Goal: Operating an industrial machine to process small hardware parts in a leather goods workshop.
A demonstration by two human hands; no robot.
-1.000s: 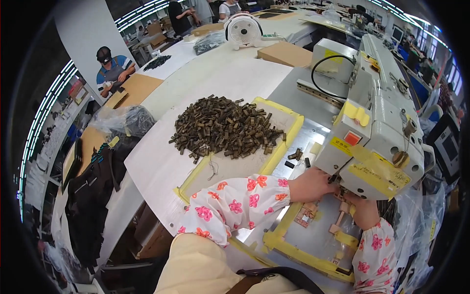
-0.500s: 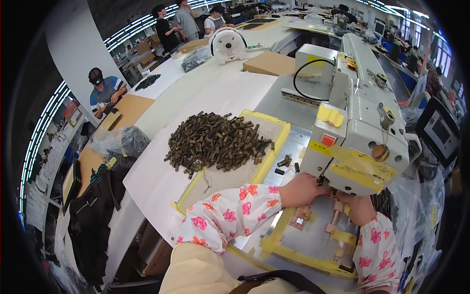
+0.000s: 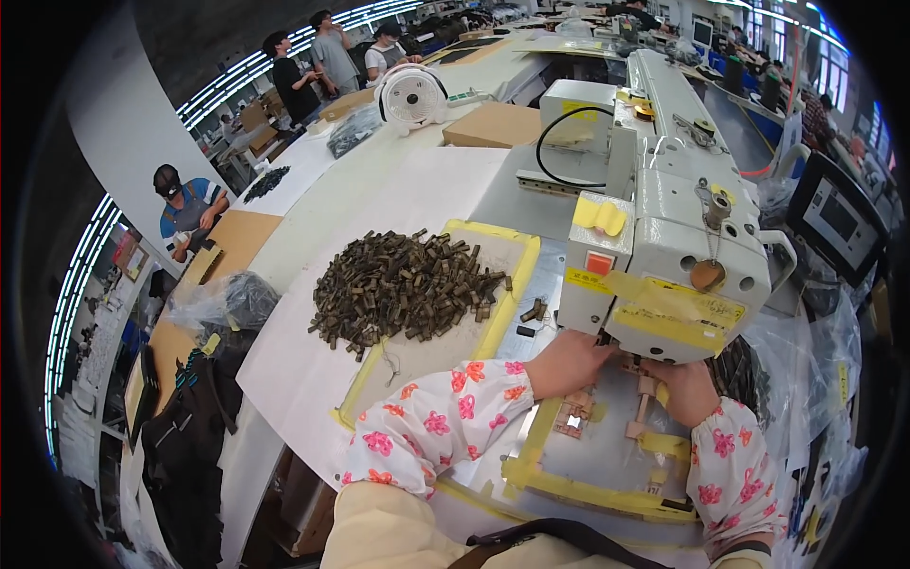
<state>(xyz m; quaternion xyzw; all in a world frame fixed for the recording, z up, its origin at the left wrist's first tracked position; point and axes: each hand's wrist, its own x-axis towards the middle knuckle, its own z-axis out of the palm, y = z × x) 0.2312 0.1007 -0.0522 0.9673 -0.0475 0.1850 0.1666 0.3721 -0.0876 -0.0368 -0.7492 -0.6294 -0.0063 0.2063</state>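
Note:
My left hand reaches under the head of a white industrial sewing machine, its fingers drawn together in a pinch. Opposite it, my right hand comes in from the right with bent fingers. Both sets of fingertips meet close to the needle area, and the machine head hides what lies between them. Below my hands is a clear plate edged with yellow tape. Copper-coloured metal fittings sit on that plate near my left wrist. Both forearms wear white sleeves with pink and orange flowers.
A big heap of small dark brown pieces covers a yellow-taped board on my left. A few loose pieces lie between board and machine. Farther off are a cardboard box, a white fan and a seated co-worker. A screen stands right.
The whole scene has shifted left in the view. One small dark piece beside the machine no longer shows. Both my hands stay close together under the machine head.

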